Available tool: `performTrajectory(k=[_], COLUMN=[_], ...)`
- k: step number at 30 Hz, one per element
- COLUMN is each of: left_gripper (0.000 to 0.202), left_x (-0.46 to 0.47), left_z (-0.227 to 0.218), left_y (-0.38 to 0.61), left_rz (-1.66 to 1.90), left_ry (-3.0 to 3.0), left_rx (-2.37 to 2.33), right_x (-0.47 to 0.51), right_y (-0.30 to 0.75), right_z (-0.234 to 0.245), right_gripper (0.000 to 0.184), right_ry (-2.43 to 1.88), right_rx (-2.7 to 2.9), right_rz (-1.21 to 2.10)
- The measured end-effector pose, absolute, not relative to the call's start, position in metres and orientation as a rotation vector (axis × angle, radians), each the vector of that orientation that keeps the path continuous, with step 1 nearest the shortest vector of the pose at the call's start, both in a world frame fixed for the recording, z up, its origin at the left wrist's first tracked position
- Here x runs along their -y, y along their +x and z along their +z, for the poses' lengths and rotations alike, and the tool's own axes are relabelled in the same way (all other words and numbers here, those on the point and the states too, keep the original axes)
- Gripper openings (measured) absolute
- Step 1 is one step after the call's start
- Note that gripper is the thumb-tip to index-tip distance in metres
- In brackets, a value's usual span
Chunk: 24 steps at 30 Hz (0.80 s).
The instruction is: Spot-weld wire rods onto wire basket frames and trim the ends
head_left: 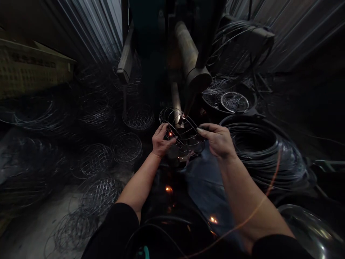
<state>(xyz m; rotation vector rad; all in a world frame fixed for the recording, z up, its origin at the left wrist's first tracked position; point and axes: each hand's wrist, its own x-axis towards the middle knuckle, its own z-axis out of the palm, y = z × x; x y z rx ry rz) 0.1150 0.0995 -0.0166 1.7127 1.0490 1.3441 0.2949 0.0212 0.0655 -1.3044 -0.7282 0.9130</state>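
Observation:
A round wire basket frame [180, 126] is held tilted under the tip of a welding machine's electrode arm [192, 68]. My left hand [161, 141] grips the frame's left rim with curled fingers. On the right rim, my right hand [217, 140] pinches the wire between thumb and fingers. Small orange sparks glow where the electrode tip meets the wire and below on the dark cloth over my lap [205, 180].
Several finished wire baskets [126, 146] lie scattered on the floor at left. A large coil of black wire rings [265, 151] sits at right, with a dark bowl of wire pieces [231, 100] behind it. Corrugated metal walls stand at the back.

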Motion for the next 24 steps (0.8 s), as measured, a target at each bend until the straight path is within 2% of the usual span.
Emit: performTrajectory(k=[7, 14, 24], left_gripper=[0.063, 0.065, 0.064], left_x=[-0.104, -0.107, -0.106], left_z=[-0.027, -0.043, -0.040], left_y=[0.121, 0.125, 0.126], left_rz=[1.378, 1.429, 1.412], left_ry=[1.875, 2.027, 1.997], left_rx=[-1.162, -1.176, -1.220], right_x=[-0.035, -0.037, -0.041], right_y=[0.293, 0.294, 0.297], right_z=[0.071, 0.067, 0.069], right_gripper=[0.028, 0.024, 0.026], right_ry=[-1.332, -1.307, -1.317], right_rx=[0.724, 0.688, 0.716], right_rz=[0.951, 0.907, 0.912])
